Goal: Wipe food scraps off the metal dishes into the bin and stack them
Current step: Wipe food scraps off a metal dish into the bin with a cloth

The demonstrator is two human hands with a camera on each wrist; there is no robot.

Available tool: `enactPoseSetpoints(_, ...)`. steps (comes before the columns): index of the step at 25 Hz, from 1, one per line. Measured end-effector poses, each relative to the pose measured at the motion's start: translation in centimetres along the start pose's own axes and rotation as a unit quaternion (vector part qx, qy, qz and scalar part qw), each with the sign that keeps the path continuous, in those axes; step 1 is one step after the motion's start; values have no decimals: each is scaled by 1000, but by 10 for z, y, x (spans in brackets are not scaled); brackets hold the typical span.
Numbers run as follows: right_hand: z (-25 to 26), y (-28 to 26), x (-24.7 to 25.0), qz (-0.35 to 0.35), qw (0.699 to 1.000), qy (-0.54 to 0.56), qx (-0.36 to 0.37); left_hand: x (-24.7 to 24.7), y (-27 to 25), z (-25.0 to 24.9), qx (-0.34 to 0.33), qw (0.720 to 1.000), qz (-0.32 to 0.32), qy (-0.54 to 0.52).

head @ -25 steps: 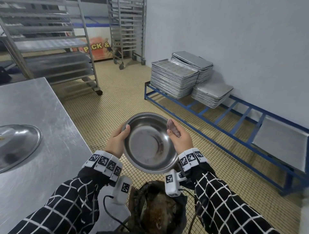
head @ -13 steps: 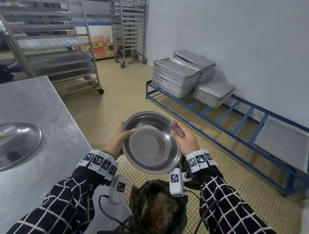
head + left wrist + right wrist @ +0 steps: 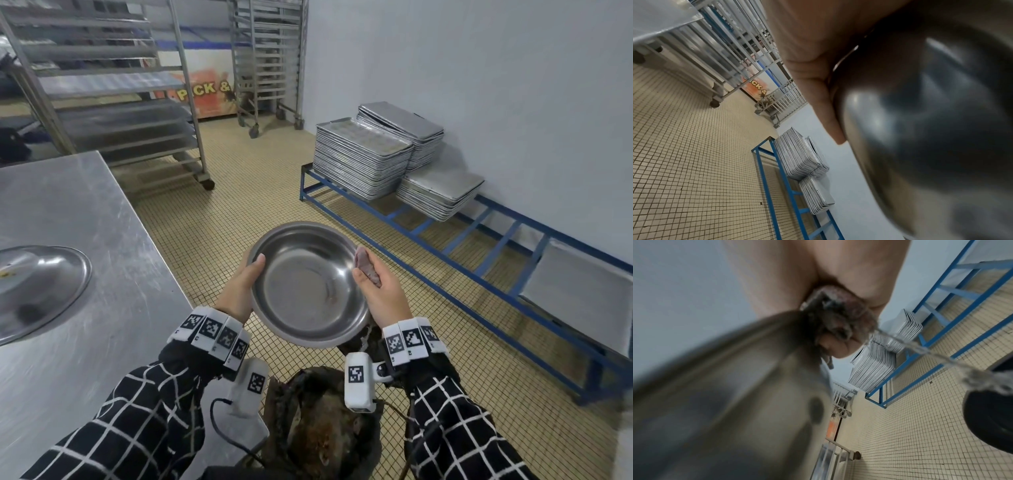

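metal bowl (image 3: 310, 284) being held above the bin (image 3: 322, 428), tilted toward the person. left hand (image 3: 239, 291) gripping its left rim, thumb lying inside. right hand (image 3: 380, 294) at the right rim, fingers curling round a grimy cloth (image 3: 368, 267). another metal dish (image 3: 37, 287) sitting on the steel table (image 3: 102, 240).

round metal bowl (image 3: 310, 284), tilted, above bin (image 3: 322, 431)

Left fingers (image 3: 813, 84) vanish behind the blurred bowl (image 3: 931, 129); the rag (image 3: 840, 316) is smeared past the right fingertip (image 3: 838, 350).
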State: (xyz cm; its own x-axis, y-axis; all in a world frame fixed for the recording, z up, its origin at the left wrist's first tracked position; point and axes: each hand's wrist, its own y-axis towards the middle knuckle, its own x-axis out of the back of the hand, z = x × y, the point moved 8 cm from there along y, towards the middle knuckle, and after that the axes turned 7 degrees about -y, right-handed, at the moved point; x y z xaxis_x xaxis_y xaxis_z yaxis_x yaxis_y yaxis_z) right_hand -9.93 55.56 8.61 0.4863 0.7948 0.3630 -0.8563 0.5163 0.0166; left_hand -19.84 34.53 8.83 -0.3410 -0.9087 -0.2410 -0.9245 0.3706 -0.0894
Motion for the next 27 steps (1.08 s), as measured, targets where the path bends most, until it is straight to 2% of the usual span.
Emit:
enactPoseSetpoints(6, 7, -10, -7, -56, 998, 19, 15, 3, 1, 8, -50, 997, -54, -11)
enactPoseSetpoints(8, 10, -10, -2, -77, 997, 22, 24, -3, 1, 4, -65, 998, -7, -17)
enactPoseSetpoints(10, 13, -7, 10, -90, 995, 17, 29, -7, 7, 4, -45, 996, 48, -58)
enactPoseSetpoints(13, 22, -2, 21, -56, 997, -4, 44, -4, 10, 6, 3, 993, 77, -90)
enactPoseSetpoints(17, 26, -5, 22, -20, 998, -14, 57, -8, 5, 3, 9, 989, 125, -78)
enactPoseSetpoints(21, 21, -10, 14, -10, 998, -15, 53, -9, 5, -11, -3, 996, 93, -7)
enactPoseSetpoints(23, 21, -12, 13, -26, 998, -5, 48, -9, 3, -14, -19, 998, 59, 34)
enactPoseSetpoints(27, 23, -15, 5, -62, 997, 26, 26, -6, 5, -6, -29, 999, -28, 35)
